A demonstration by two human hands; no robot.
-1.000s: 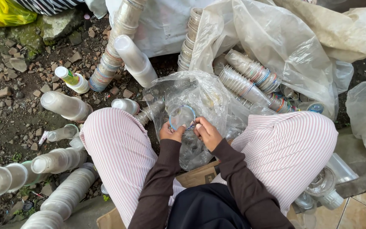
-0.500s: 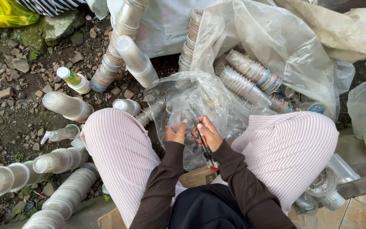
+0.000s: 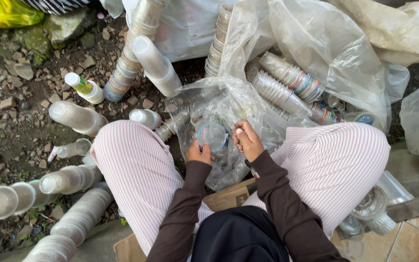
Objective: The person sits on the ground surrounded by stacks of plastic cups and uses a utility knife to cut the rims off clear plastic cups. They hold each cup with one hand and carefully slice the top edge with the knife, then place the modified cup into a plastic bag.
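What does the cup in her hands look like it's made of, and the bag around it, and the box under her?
The cup held by both hands looks like thin clear plastic, glossy and see-through. The bag seems to be soft transparent plastic film, crinkled and shiny. The box looks like matte brown cardboard.

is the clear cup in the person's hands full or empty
Empty, as far as shows. The clear plastic cup, held between left hand and right hand, is see-through with nothing visible inside.
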